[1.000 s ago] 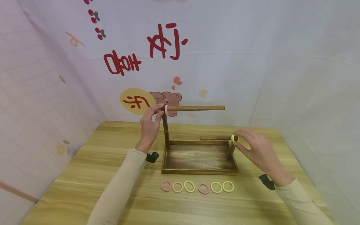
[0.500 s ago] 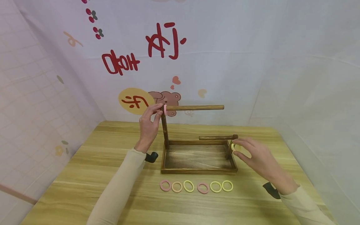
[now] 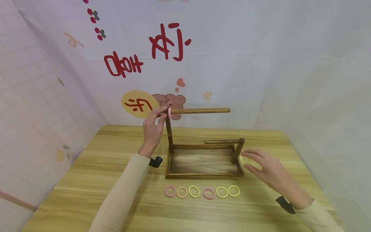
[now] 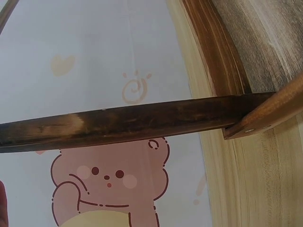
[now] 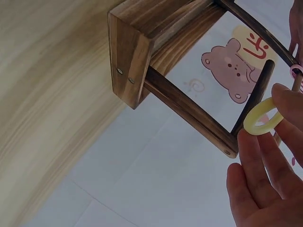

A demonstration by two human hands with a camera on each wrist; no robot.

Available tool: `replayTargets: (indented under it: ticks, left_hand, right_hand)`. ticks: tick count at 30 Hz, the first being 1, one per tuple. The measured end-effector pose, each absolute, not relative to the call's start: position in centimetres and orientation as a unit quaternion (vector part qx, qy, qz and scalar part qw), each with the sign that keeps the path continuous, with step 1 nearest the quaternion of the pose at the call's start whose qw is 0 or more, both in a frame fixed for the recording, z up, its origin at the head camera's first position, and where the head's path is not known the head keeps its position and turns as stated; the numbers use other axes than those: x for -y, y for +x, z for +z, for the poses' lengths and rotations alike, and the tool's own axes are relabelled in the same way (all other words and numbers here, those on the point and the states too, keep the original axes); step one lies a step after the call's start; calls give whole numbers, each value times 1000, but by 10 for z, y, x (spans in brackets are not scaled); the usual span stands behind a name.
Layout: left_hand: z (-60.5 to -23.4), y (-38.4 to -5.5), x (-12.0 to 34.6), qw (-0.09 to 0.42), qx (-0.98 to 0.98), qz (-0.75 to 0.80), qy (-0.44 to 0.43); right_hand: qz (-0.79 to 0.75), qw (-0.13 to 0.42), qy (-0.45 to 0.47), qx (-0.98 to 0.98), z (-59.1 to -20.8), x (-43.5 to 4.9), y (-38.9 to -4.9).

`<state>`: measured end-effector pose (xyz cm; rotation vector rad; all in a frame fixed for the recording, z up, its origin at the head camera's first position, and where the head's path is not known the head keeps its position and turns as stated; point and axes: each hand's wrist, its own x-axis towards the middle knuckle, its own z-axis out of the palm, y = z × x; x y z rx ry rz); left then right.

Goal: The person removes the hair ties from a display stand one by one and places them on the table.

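A dark wooden stand has a tray base, a tall left post with an upper rod, and a short right post with a lower rod. My left hand pinches a pink ring at the post end of the upper rod. Just right of the short post, my right hand holds a yellow ring between thumb and fingers, off the rod. In the left wrist view only the tall post shows clearly, with a sliver of finger at the left edge.
Before the stand lies a row of loose rings: a pink ring, an orange ring, a yellow ring and several more to the right. A white printed cloth hangs behind the wooden table.
My right hand has drawn the yellow ring off the post end of the lower rod, down and to the right. The left hand stays at the pink ring.
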<state>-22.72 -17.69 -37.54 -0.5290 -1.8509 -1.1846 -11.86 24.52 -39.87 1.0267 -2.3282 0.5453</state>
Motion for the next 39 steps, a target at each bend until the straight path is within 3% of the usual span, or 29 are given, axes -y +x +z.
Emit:
replayTargets:
  ticks: [11, 26, 39]
  left_hand:
    - [-376, -227, 177, 426, 741, -472, -215]
    - [-375, -224, 178, 414, 755, -468, -199]
    - [-376, -227, 177, 423, 745, -472, -207]
  right_hand:
    - [206, 248, 366, 873, -407, -249, -107]
    - [202, 162, 340, 904, -425, -251, -94]
    - [192, 180, 374, 889, -445, -255, -91]
